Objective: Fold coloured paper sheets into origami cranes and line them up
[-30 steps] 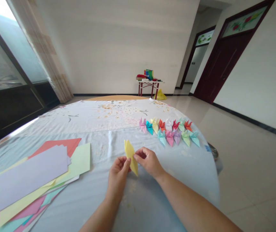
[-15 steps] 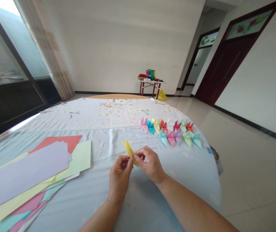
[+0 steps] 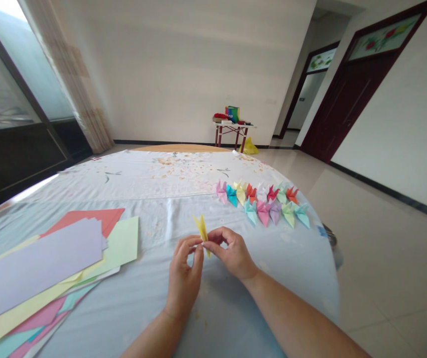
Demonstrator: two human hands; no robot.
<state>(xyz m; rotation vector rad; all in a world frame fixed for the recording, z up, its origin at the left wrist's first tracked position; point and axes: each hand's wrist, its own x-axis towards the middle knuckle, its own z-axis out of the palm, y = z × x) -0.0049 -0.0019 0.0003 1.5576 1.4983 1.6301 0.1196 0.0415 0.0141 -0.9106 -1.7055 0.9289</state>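
Observation:
A yellow folded paper (image 3: pixel 201 227), narrow with two points spread at its top, is held upright over the table in front of me. My right hand (image 3: pixel 232 252) pinches it between thumb and forefinger from the right. From the left, the fingertips of my left hand (image 3: pixel 185 263) close on its lower part. Fingers cover the middle of the fold. Beyond my right hand stand two rows of folded paper cranes (image 3: pixel 263 211) in several colours.
Loose coloured paper sheets (image 3: pixel 49 263) lie in an overlapping pile at the left. A floral cloth covers the round table (image 3: pixel 142 298). Farther off, a small table (image 3: pixel 234 125) with items on it stands against the wall, a yellow bag (image 3: pixel 250 146) beside it.
The yellow folded paper has turned more upright between my fingers. My left hand's fingers have shifted slightly on it, while my right hand keeps its pinch.

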